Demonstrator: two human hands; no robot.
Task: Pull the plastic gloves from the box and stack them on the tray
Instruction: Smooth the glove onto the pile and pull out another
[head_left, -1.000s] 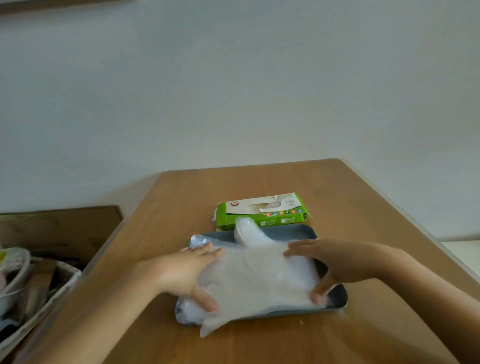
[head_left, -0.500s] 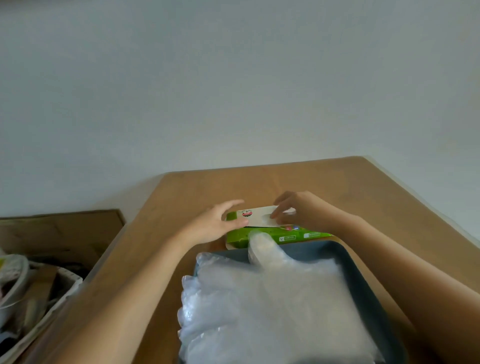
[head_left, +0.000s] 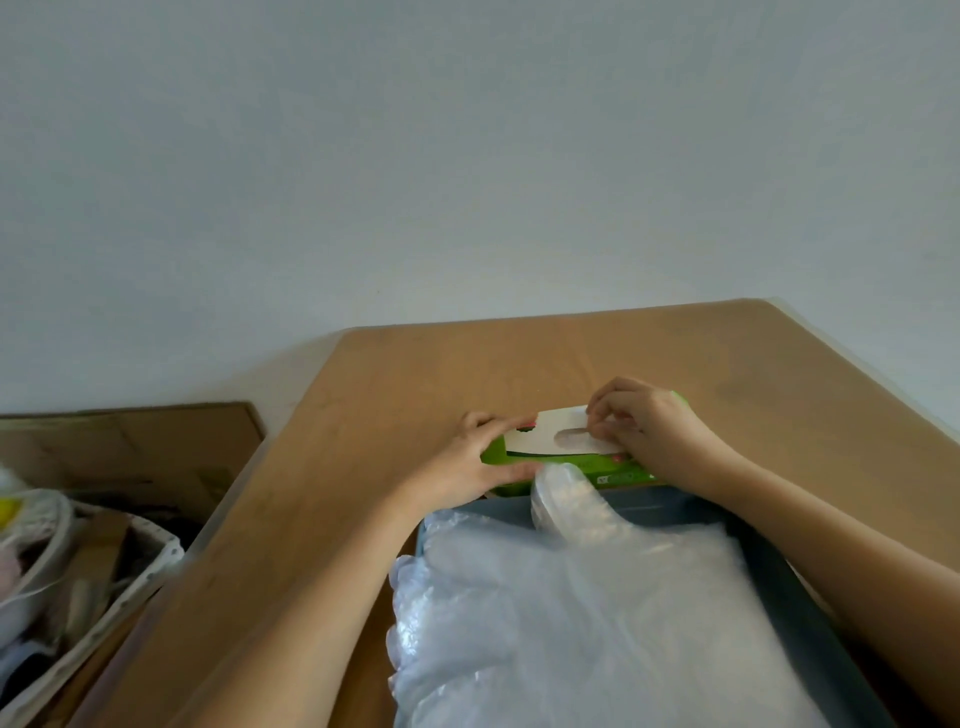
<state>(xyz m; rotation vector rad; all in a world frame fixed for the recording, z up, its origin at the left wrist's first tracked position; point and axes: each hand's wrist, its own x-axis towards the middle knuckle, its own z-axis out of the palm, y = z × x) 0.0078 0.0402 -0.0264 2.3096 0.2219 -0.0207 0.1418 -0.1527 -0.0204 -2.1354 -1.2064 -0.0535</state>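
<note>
A green and white glove box (head_left: 545, 439) lies flat on the wooden table just beyond a dark blue tray (head_left: 789, 587). A pile of clear plastic gloves (head_left: 582, 618) fills the tray and spills over its left rim. My left hand (head_left: 467, 467) grips the box's left end, thumb on the near side and fingers on top. My right hand (head_left: 639, 426) is at the slot in the box top, its fingertips pinching the glove plastic that shows there.
The wooden table (head_left: 519, 364) stands against a plain wall, with bare surface beyond and to the right of the box. Left of the table, lower down, a white basket (head_left: 78, 582) holds clutter, with flat cardboard (head_left: 145, 441) behind it.
Both hands left the glove pile on the tray and reached forward to the box. The left hand now grips its end and the right hand's fingertips have closed at the slot.
</note>
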